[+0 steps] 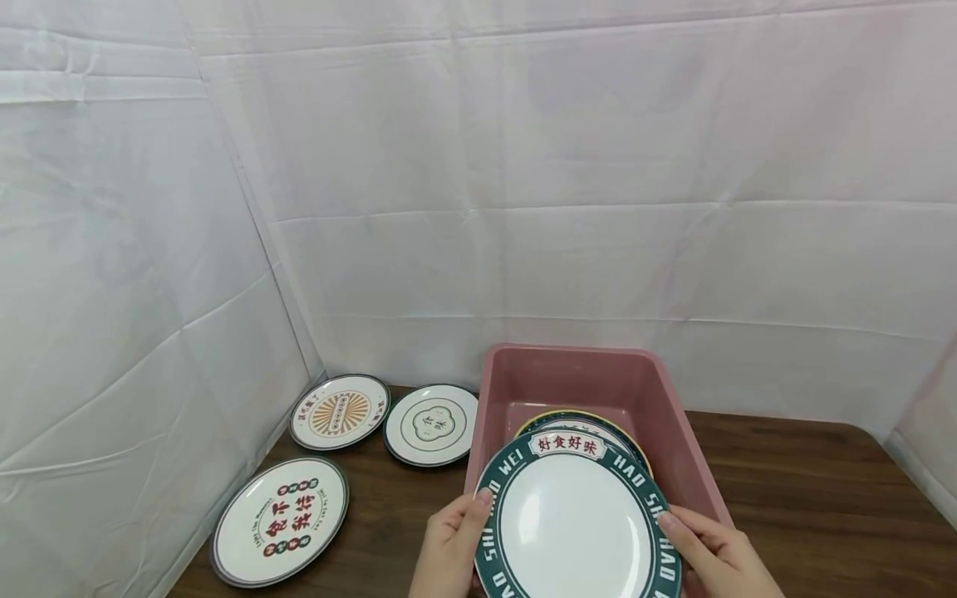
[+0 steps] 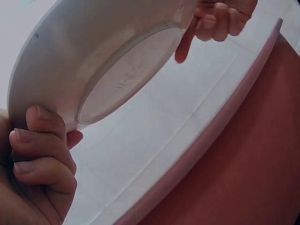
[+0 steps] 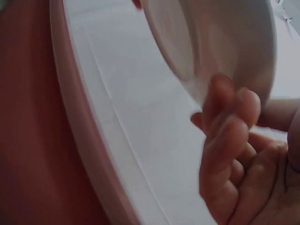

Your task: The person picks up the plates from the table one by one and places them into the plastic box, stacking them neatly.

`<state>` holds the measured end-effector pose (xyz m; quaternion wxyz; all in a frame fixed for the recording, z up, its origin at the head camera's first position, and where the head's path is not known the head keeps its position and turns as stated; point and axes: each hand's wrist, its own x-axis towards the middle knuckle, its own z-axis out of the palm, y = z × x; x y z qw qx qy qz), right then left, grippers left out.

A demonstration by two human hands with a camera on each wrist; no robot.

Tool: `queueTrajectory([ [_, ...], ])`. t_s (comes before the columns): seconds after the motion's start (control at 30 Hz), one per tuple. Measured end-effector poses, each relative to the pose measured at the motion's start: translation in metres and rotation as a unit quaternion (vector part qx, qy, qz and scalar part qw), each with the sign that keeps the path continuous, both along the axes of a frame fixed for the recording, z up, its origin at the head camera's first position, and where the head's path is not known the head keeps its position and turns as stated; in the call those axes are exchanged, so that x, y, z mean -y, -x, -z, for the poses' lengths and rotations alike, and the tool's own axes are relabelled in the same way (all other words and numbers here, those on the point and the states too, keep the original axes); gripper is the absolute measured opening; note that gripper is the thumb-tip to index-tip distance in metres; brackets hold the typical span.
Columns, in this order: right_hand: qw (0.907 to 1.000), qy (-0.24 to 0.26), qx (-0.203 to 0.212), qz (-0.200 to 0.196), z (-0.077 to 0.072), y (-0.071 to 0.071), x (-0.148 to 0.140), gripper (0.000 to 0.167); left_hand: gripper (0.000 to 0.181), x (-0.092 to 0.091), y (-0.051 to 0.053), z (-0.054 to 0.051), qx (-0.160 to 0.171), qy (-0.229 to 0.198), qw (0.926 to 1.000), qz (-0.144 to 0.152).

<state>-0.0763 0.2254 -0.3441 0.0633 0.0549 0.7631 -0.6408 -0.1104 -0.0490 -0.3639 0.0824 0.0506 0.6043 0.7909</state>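
- At the near end of the pink bin (image 1: 570, 374), we're holding up the green-rimmed plate (image 1: 576, 523), tilted; whether it's hanging right over the bin, we're not able to tell.
- Left hand (image 1: 451, 544) is gripping one side of the rim, right hand (image 1: 721, 555) the opposite side; thumbs are pressing on top, fingers are curling underneath.
- We're judging it stiff, fairly light, glossy enough to slip, possibly chipping if knocked.
- We're favouring opposite rim edges, clear of the yellow-edged plate (image 1: 634, 443) lying inside.
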Motion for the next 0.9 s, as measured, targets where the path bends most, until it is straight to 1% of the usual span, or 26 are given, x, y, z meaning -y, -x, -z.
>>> queueTrajectory([
  [0.07, 0.9999, 0.002, -0.007, 0.01, 0.001, 0.001, 0.002, 0.05, 0.041, -0.003, 0.001, 0.001, -0.011, 0.007, 0.9997, -0.02],
  [0.13, 0.9994, -0.001, -0.011, 0.032, 0.0, 0.001, 0.005, 0.05, 0.037, -0.006, 0.002, 0.003, -0.023, 0.015, 0.9985, -0.048],
  [0.23, 0.9973, -0.015, -0.006, 0.071, -0.002, 0.0, 0.01, 0.05, 0.034, -0.01, 0.003, 0.005, -0.051, 0.035, 0.9943, -0.087],
  [0.33, 0.9955, -0.022, 0.009, 0.092, -0.006, 0.0, 0.014, 0.051, 0.033, -0.011, 0.005, 0.004, -0.069, 0.058, 0.9903, -0.105],
  [0.43, 0.9944, -0.05, -0.004, 0.093, -0.013, 0.002, 0.016, 0.051, 0.033, -0.011, 0.01, 0.0, -0.079, 0.081, 0.9875, -0.11],
  [0.57, 0.9921, -0.096, -0.035, 0.073, -0.024, 0.007, 0.017, 0.052, 0.032, -0.007, 0.02, -0.01, -0.111, 0.101, 0.9821, -0.114],
  [0.73, 0.9884, -0.109, -0.083, 0.064, -0.034, 0.016, 0.021, 0.047, 0.03, -0.003, 0.033, -0.022, -0.143, 0.11, 0.9762, -0.12],
  [0.8, 0.9864, -0.11, -0.105, 0.062, -0.037, 0.019, 0.022, 0.046, 0.031, -0.003, 0.036, -0.029, -0.151, 0.11, 0.9749, -0.12],
  [0.9, 0.9838, -0.114, -0.126, 0.058, -0.045, 0.026, 0.021, 0.048, 0.035, -0.003, 0.042, -0.037, -0.164, 0.121, 0.9712, -0.123],
])
